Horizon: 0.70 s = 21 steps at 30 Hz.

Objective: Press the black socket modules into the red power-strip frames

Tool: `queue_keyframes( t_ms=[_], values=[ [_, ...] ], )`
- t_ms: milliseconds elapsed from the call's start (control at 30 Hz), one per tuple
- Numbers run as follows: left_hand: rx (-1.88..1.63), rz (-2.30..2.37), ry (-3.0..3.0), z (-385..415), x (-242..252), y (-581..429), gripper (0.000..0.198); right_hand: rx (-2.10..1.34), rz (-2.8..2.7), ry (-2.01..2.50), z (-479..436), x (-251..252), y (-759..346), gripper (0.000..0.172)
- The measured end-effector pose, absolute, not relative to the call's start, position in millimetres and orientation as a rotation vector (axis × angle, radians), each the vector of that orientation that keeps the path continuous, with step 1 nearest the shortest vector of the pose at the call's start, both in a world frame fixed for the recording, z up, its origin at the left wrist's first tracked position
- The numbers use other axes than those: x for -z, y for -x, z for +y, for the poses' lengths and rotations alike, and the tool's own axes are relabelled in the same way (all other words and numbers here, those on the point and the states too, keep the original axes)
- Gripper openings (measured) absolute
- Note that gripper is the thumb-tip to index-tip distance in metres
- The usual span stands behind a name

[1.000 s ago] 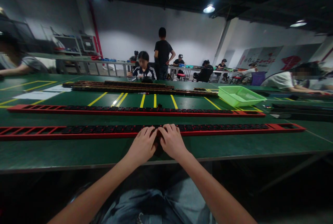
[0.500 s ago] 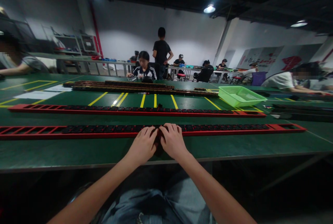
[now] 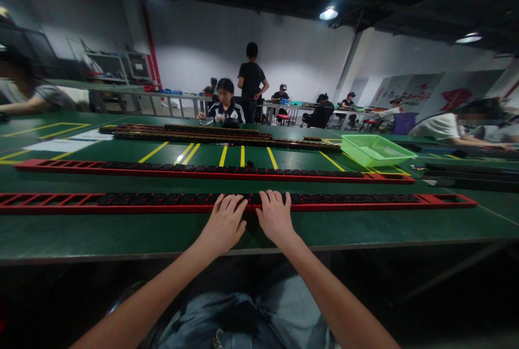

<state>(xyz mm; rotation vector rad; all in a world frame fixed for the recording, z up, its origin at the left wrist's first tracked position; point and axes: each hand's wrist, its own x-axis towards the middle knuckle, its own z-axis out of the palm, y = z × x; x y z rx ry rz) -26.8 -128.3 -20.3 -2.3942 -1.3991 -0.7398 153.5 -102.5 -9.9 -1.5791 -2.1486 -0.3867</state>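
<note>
A long red slotted frame (image 3: 365,206) lies across the table in front of me, with a row of square black pieces (image 3: 162,198) filling most of its slots. Several slots at its left end show no black piece. My left hand (image 3: 225,221) rests with spread fingers on the frame's middle, fingertips over the black pieces. Just to its right, my right hand (image 3: 275,217) lies on the same row, palm down, fingers apart. A small gap separates the two hands. Neither one holds anything that I can see; the pieces under the fingertips are hidden.
Behind lies a second red frame (image 3: 194,173) with black pieces. Beyond it are a pile of long dark strips (image 3: 190,133), a green basket (image 3: 377,151) and white papers (image 3: 60,145). Black bars (image 3: 470,176) lie at right. Co-workers sit at both sides and across the table.
My hands have drawn apart: the right hand moved slightly right, opening a gap at the frame's middle. The left hand stays nearly in place. The frames have not visibly shifted.
</note>
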Motion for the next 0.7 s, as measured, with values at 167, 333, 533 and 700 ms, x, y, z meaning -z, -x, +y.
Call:
queue_keyframes(
  t_ms=[167, 333, 533, 700],
  values=[
    [0.714, -1.405, 2.399, -128.3, 21.4, 25.6, 0.052, 0.405, -2.194, 1.574, -104.0, 0.6, -151.6, 0.034],
    [0.704, -1.449, 2.376, -125.9, 20.1, 25.0, 0.048, 0.381, -2.263, 1.501, -109.7, -3.1, -149.9, 0.034],
    [0.591, -1.543, 2.356, -120.5, 7.9, 36.1, 0.036, 0.354, -2.331, 1.386, -108.9, -2.4, -149.8, 0.039],
    [0.466, -1.636, 2.324, -119.3, -0.8, 41.6, 0.045, 0.329, -2.304, 1.354, -106.4, 0.5, -151.7, 0.044]
  ],
)
